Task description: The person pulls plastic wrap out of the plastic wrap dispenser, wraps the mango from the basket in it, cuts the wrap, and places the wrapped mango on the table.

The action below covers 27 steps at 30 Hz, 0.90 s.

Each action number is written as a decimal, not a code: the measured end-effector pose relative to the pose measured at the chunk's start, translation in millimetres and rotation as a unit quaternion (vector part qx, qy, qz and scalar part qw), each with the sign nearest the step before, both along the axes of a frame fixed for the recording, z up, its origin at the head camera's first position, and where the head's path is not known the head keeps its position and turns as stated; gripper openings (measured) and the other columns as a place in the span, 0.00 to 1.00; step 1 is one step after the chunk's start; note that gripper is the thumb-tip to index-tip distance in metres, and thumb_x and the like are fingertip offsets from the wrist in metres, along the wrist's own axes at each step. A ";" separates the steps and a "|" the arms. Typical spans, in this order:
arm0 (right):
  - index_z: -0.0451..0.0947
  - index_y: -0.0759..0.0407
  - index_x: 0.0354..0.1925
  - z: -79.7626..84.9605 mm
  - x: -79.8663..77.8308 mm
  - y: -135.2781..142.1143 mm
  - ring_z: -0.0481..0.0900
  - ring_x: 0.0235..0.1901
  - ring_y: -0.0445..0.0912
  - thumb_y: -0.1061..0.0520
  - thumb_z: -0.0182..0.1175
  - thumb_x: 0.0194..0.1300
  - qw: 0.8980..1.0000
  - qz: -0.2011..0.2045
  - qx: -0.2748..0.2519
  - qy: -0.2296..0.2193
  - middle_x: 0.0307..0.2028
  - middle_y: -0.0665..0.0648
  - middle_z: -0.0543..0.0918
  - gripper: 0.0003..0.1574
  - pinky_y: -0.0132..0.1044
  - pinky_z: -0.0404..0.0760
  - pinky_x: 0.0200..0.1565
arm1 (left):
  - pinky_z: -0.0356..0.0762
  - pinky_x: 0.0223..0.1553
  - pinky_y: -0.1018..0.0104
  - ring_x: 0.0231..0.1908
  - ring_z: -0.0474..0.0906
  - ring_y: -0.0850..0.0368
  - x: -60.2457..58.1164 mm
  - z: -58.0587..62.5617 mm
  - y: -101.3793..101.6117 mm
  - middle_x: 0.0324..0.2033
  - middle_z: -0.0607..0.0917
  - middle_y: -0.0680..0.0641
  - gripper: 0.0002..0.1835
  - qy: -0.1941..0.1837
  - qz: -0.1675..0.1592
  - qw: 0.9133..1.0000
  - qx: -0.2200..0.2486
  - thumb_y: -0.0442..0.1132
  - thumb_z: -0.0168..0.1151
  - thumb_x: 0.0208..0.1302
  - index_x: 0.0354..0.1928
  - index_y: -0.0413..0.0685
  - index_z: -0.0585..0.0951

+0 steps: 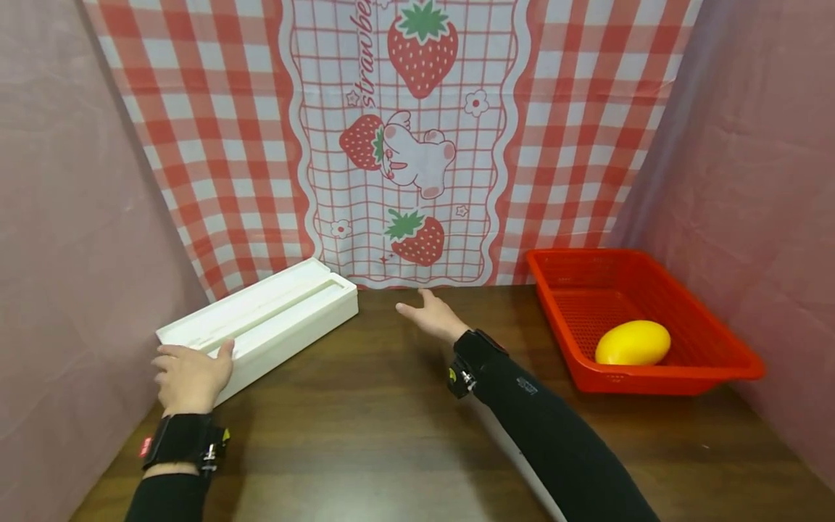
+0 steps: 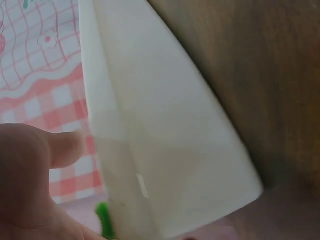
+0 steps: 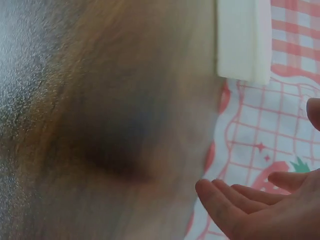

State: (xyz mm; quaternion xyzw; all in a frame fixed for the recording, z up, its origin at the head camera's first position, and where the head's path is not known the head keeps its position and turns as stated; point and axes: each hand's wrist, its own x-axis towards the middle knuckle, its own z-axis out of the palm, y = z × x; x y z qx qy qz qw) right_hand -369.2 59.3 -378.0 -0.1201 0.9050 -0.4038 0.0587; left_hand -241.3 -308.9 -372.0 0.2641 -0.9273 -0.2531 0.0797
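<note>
A long white box (image 1: 280,337) sits aslant on the table at the left, a long narrow recess along its top. My left hand (image 1: 194,375) is at its near end, fingers spread and overlapping the box in the head view. In the left wrist view, the thumb (image 2: 67,149) stands out beside the white box (image 2: 170,130). A small green thing (image 2: 104,220) peeks out by the box's edge there. Past the box's far end, my right hand (image 1: 433,316) reaches over the table with nothing in it. Its fingers (image 3: 235,200) are extended and loosely bent in the right wrist view.
A red plastic basket (image 1: 659,378) stands on the right of the brown wooden table (image 1: 365,428), with a yellow oval fruit (image 1: 633,344) inside. Behind hangs a red-and-white checked strawberry cloth (image 1: 567,145). Pink cloth walls (image 1: 72,217) close in both sides.
</note>
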 end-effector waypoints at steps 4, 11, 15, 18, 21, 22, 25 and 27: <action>0.48 0.60 0.73 -6.6 -4.1 -4.5 0.57 0.68 0.57 0.32 0.52 0.65 1.000 -0.003 -0.002 -0.018 0.70 0.63 0.58 0.53 0.51 0.59 0.65 | 0.64 0.49 0.31 0.50 0.59 0.13 -1.3 -9.6 -5.1 0.55 0.49 0.09 0.62 0.007 -0.007 1.000 0.020 0.70 0.41 0.63 0.61 0.12 0.28; 0.48 0.59 0.73 -11.9 -4.3 -9.6 0.59 0.67 0.57 0.33 0.52 0.65 1.000 -0.010 -0.016 -0.025 0.70 0.63 0.58 0.51 0.52 0.60 0.64 | 0.60 0.54 0.31 0.50 0.58 0.13 -4.3 -19.9 -14.4 0.59 0.41 0.11 0.62 0.025 -0.019 0.998 0.055 0.69 0.42 0.63 0.62 0.16 0.26; 0.48 0.59 0.73 -14.4 -3.7 -9.6 0.58 0.68 0.57 0.33 0.52 0.65 0.999 -0.012 -0.024 -0.026 0.70 0.63 0.58 0.51 0.52 0.60 0.64 | 0.58 0.56 0.32 0.51 0.57 0.14 -4.0 -20.3 -17.1 0.60 0.39 0.12 0.61 0.023 -0.024 0.997 0.064 0.67 0.42 0.64 0.63 0.17 0.25; 0.49 0.59 0.73 -15.5 -3.0 -8.5 0.59 0.67 0.57 0.34 0.52 0.65 0.999 -0.014 -0.025 -0.024 0.70 0.64 0.59 0.50 0.52 0.60 0.64 | 0.58 0.56 0.32 0.51 0.58 0.14 -3.7 -22.5 -18.5 0.59 0.42 0.12 0.60 0.036 -0.023 0.997 0.064 0.67 0.43 0.64 0.64 0.17 0.27; 0.50 0.60 0.72 -18.2 -3.8 -6.8 0.60 0.67 0.57 0.35 0.52 0.66 1.000 -0.017 -0.015 -0.020 0.69 0.64 0.60 0.49 0.51 0.61 0.63 | 0.58 0.56 0.33 0.52 0.58 0.16 -3.6 -25.7 -19.4 0.57 0.46 0.13 0.60 0.048 -0.025 0.997 0.062 0.66 0.45 0.63 0.65 0.18 0.29; 0.50 0.60 0.72 -19.5 -4.4 -6.1 0.60 0.67 0.57 0.35 0.52 0.66 1.000 -0.018 -0.010 -0.017 0.69 0.64 0.60 0.49 0.51 0.62 0.63 | 0.58 0.56 0.33 0.52 0.58 0.16 -3.7 -26.4 -19.3 0.57 0.46 0.13 0.60 0.049 -0.028 0.996 0.063 0.67 0.45 0.63 0.65 0.19 0.29; 0.51 0.61 0.72 -22.3 -5.2 -3.8 0.60 0.67 0.57 0.35 0.52 0.66 1.000 -0.023 0.004 -0.013 0.69 0.64 0.61 0.49 0.50 0.62 0.64 | 0.57 0.57 0.33 0.53 0.57 0.17 -4.9 -28.1 -18.2 0.58 0.46 0.14 0.60 0.041 -0.041 0.996 0.064 0.68 0.44 0.63 0.66 0.21 0.29; 0.51 0.61 0.72 -24.1 -5.7 -2.1 0.60 0.67 0.57 0.35 0.52 0.65 1.000 -0.027 0.009 -0.011 0.68 0.64 0.62 0.50 0.50 0.61 0.64 | 0.57 0.57 0.33 0.54 0.57 0.18 -6.2 -27.8 -17.0 0.58 0.45 0.14 0.60 0.032 -0.053 0.996 0.064 0.69 0.44 0.63 0.66 0.21 0.28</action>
